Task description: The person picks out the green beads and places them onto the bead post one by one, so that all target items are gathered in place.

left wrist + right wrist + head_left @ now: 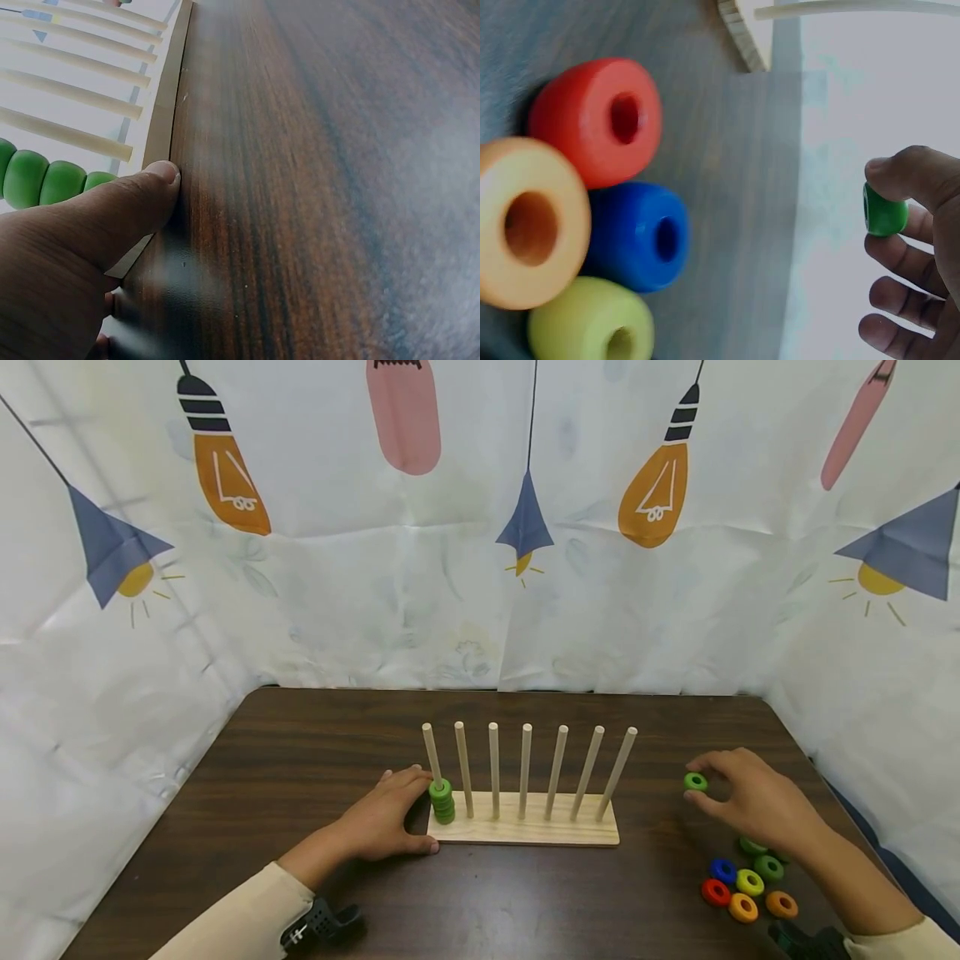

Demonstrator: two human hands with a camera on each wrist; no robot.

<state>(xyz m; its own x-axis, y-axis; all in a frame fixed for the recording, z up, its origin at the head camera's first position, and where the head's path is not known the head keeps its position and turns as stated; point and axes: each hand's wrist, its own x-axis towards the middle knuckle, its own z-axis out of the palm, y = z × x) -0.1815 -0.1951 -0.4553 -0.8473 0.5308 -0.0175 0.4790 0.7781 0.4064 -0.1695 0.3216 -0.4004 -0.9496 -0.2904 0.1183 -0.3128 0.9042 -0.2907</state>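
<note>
Green ring (887, 216) pinched in my right fingers (904, 259), I'm at the right of the desk (322, 727), well right of the pegged base (525, 833), whose row runs sideways to the leftmost peg (432, 752), where my left hand (386, 817) clasps the base's end.

Wooden rack (525, 833): pale flat base lying on tabletop (562, 902), row of seven upright pegs (493, 768). Green rings (442, 802) stacked low on its 9 o'clock peg. Single green ring (886, 215): glossy, well apart at rack's 3 o'clock, pinched in right hand (765, 797).
</note>
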